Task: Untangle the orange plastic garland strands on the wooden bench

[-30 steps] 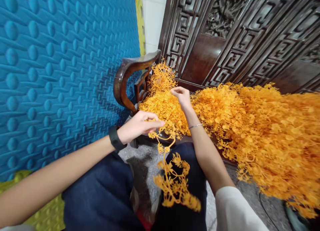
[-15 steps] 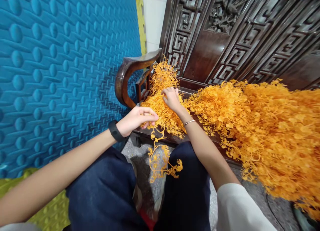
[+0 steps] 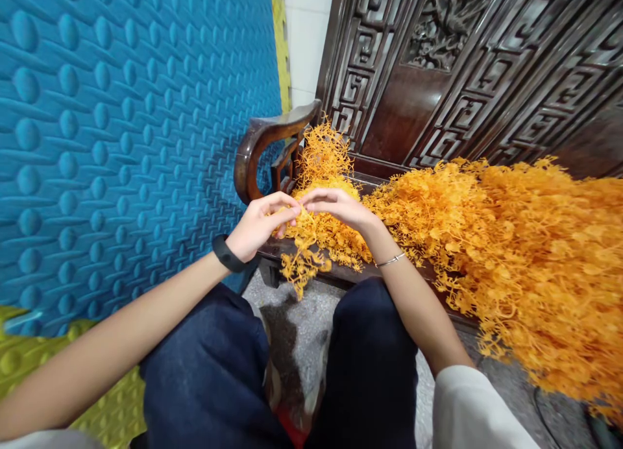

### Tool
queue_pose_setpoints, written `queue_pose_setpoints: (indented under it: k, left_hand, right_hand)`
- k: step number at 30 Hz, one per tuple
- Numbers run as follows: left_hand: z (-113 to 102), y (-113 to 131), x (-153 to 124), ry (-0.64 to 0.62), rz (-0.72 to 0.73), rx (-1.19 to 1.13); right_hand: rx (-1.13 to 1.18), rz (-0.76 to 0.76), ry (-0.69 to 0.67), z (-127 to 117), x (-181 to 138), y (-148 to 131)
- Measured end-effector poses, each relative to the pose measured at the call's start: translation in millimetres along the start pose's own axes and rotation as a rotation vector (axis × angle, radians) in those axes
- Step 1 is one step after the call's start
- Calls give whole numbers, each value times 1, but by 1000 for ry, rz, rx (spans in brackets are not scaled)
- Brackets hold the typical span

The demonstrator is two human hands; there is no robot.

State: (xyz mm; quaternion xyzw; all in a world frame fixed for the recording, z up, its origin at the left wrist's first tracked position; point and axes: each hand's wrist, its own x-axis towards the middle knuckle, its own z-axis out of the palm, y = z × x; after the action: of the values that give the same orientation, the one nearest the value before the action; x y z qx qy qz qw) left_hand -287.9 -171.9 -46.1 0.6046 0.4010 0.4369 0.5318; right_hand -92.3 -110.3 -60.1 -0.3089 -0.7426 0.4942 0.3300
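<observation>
My left hand, with a black band at the wrist, pinches a thin orange plastic flower strand between thumb and fingertips. The strand's branched end hangs down in front of the seat edge. Fingertips of my right hand meet those of the left at the top of the strand. Its fingers are drawn together at the strand, though the exact grip is too small to make out. Right behind both hands lies a small orange pile of similar plastic pieces on the dark wooden bench.
A much larger orange heap spreads along the bench to the right. The curved wooden armrest stands left of the small pile, with the carved backrest behind. Blue foam matting fills the left side. A dark cable lies lower right.
My right hand has come from the small pile down to the left hand's fingertips. The hanging strand has risen and now hangs shorter.
</observation>
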Motion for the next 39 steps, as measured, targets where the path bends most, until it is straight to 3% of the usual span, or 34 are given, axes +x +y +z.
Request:
queue_pose_setpoints:
  k: [2,6,12,16,19,27,34,39]
  left_hand:
    - [-1,-1,0,29,24,-5]
    - [-2,0,0,76,52,-5]
    - [0,2,-2,45,17,-25]
    - [0,0,-1,93,-44,79]
    - [-1,-2,0,89,-58,135]
    - [-1,0,1,36,-55,80]
    - [-3,2,4,-31,-71,92]
    - [5,1,7,41,-60,0]
  right_hand:
    - [100,15,-78,8,-7,-11]
    - [183,20,-63,20,-10,-20]
    - [195,22,44,34,-6,-18]
    - [210,-2,143,41,-3,-14]
    - [197,-22,201,44,-2,-13]
    - [128,-25,166,34,-8,-22]
    - [103,-21,374,12,-5,-8]
    - [135,-2,590,18,4,-2]
